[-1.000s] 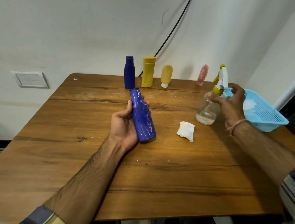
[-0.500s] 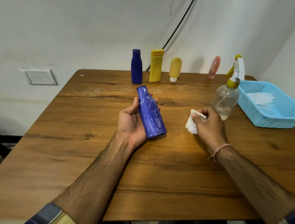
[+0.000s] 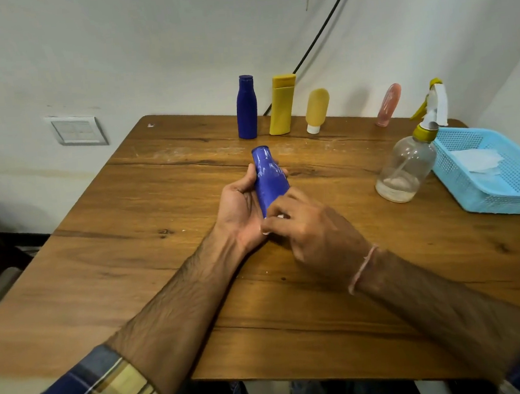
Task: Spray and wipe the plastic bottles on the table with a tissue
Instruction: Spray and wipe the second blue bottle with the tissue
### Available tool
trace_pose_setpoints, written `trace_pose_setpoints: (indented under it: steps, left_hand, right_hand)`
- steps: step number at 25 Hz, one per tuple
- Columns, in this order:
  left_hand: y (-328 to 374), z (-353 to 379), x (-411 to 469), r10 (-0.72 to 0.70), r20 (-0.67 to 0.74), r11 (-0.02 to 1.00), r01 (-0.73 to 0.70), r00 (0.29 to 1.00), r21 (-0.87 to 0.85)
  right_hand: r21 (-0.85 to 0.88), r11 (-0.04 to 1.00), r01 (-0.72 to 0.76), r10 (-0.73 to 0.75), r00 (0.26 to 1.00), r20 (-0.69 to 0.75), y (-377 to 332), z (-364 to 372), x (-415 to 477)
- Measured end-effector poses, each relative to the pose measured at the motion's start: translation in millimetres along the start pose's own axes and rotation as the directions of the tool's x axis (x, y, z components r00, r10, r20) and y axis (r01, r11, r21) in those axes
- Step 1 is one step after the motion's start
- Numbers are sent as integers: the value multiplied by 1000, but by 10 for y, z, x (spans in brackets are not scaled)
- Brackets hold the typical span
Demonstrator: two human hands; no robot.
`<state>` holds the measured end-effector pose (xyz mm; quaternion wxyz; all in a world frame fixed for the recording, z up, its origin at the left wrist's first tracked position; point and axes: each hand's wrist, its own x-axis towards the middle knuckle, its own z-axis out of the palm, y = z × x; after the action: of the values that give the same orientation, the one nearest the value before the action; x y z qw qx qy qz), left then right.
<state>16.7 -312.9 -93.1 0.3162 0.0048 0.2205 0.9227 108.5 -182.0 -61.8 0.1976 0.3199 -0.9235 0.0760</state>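
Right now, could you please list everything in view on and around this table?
Held blue bottle: one, blue, table centre.
Tissue: one, white, mostly hidden, against that bottle.
Standing blue bottle: one, dark blue, far edge.
Yellow bottle: one, yellow, beside it.
Yellow tube: one, yellow, cap down, far edge.
Pink tube: one, pink, far edge.
Spray bottle: one, clear, yellow collar, beside basket.
Basket: one, light blue, right side, holds spare tissues.
Table: one, brown wood.
Wall switch: one, white, left wall.
Cable: one, black, on wall.
Left hand: one, grips held blue bottle.
Right hand: one, pinches tissue.
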Motion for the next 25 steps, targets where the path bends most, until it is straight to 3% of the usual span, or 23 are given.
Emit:
trace_pose_setpoints:
  steps: [2,6,10,12,17,21,25]
  left_hand:
    - [-1,-2,18,0,9,1000,0,1000,-18]
    - [-31,27,-33,-46,57,999,48,997,-26]
    - [2,4,-19,-1,5,1000,1,1000,-5]
    - [8,-1,10,12,15,999,-11,1000,-45]
    - [7,-15,-1,6,63,999,-4,998,-37]
    - [25,-33,26,44,37,999,-43,998,-18]
    - [-10,-22,19,21,91,999,-18,996,-28]
  right_hand:
    - [-51,999,15,-14,1000,8,145,-62,-95]
    - [-41,992,-119,112,983,-145,305,-106,119]
    - [-39,996,75,-74,997,26,-7,70,-34]
    - [-36,994,100,-98,994,42,119,-12,-136]
    - [-8,989,-145,142,980,-137,264,-101,51]
    - [-42,999,26,-27,1000,-16,54,23,-137]
    - [23,991,-134,136,976,-170,289,-96,-25]
